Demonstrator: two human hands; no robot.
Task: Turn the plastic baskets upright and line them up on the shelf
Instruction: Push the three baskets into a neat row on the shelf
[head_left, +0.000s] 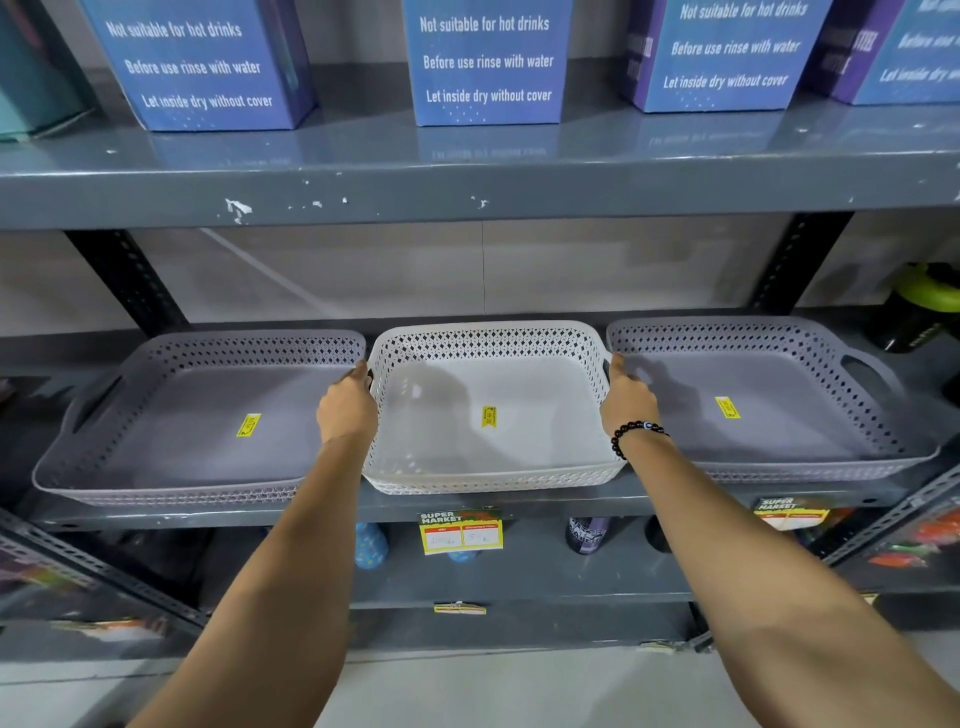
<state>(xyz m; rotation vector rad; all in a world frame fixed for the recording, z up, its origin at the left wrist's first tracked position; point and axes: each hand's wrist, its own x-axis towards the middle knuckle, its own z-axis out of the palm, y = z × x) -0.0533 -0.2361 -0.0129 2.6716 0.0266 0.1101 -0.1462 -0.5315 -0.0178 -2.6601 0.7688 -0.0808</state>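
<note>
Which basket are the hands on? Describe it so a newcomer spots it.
On the grey metal shelf under the row of blue boxes, three shallow perforated baskets sit upright side by side. It is the middle basket, with the left hand and right hand at its sides. It alone is white; both neighbours are grey-lilac.

two bare forearms are showing, both without sleeves. the left hand (347, 410) is wearing no rings, watch or band that can be seen. the right hand (628, 397) is wearing a bracelet (631, 435) of round, glossy black beads at the wrist, with one paler bead carrying a dark dot facing up among them.
</note>
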